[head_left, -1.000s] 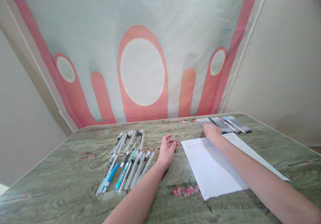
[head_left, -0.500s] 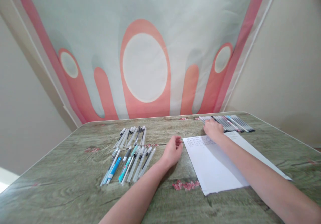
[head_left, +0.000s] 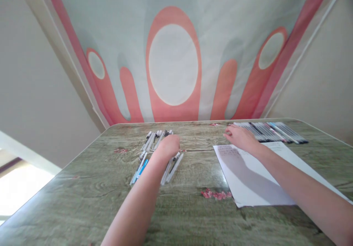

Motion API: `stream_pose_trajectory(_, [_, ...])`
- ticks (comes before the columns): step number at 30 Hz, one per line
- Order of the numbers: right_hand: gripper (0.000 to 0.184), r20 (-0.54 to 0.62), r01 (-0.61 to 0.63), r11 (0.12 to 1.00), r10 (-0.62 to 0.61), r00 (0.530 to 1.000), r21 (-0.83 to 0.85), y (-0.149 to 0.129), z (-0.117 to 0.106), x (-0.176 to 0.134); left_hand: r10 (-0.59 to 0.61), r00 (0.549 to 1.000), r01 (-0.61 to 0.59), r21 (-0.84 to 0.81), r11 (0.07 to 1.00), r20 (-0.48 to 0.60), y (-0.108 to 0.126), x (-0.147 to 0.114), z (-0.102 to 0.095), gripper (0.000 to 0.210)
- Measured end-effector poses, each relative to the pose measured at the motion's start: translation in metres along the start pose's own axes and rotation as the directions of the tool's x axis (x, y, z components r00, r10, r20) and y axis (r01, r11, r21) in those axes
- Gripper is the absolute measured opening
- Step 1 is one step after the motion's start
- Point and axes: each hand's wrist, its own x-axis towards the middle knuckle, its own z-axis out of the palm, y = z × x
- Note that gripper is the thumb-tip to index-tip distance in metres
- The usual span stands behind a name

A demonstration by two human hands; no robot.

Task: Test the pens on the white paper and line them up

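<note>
My left hand is over the upper group of loose pens on the left side of the table, back of the hand up. Its fingers point down and are hidden, so a grip does not show. Under and beside my left forearm lie more pens, one of them with a blue barrel. At the left end of a neat row of pens, my right hand rests with fingers slightly apart and nothing visible in them. My right forearm passes over a white sheet of paper with handwriting along its top.
The wood-patterned table carries pink blossom prints. Beyond its far edge hangs a grey-green and coral backdrop. Bright light comes in at the lower left.
My left hand has moved left from beside the paper to the loose pens. My right hand stays by the pen row, its fingers now more apart. The view has shifted left.
</note>
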Motion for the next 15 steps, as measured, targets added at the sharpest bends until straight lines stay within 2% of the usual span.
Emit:
stream_pose_trajectory(3, [0.024, 0.066, 0.238, 0.956, -0.252, 0.966, 0.170, -0.034, -0.008, -0.015, 0.010, 0.998, -0.007, -0.052, 0.999, 0.068, -0.015, 0.005, 0.002, 0.017])
stream_pose_trajectory(6, [0.022, 0.071, 0.484, 0.824, -0.524, 0.849, 0.295, -0.077, -0.005, -0.034, 0.012, 0.996, -0.005, -0.079, 0.997, 0.085, -0.018, 0.011, 0.011, 0.021])
stream_pose_trajectory(8, [0.020, 0.073, 0.614, 0.724, -0.663, 0.745, 0.314, -0.105, 0.001, -0.044, 0.012, 0.996, -0.005, -0.085, 0.996, 0.088, -0.017, 0.014, 0.017, 0.024])
stream_pose_trajectory(10, [0.019, 0.083, 0.706, 0.645, -0.753, 0.653, 0.293, -0.127, 0.010, -0.050, 0.009, 0.996, -0.002, -0.087, 0.996, 0.090, -0.018, 0.018, 0.022, 0.025])
stream_pose_trajectory(11, [0.019, 0.088, 0.732, 0.625, -0.773, 0.628, 0.272, -0.136, 0.014, -0.051, 0.006, 0.996, 0.002, -0.086, 0.996, 0.089, -0.018, 0.019, 0.024, 0.025])
stream_pose_trajectory(15, [0.021, 0.089, 0.771, 0.600, -0.798, 0.596, 0.211, -0.156, 0.027, -0.046, -0.019, 0.996, 0.025, -0.077, 0.997, 0.082, -0.019, 0.022, 0.028, 0.022])
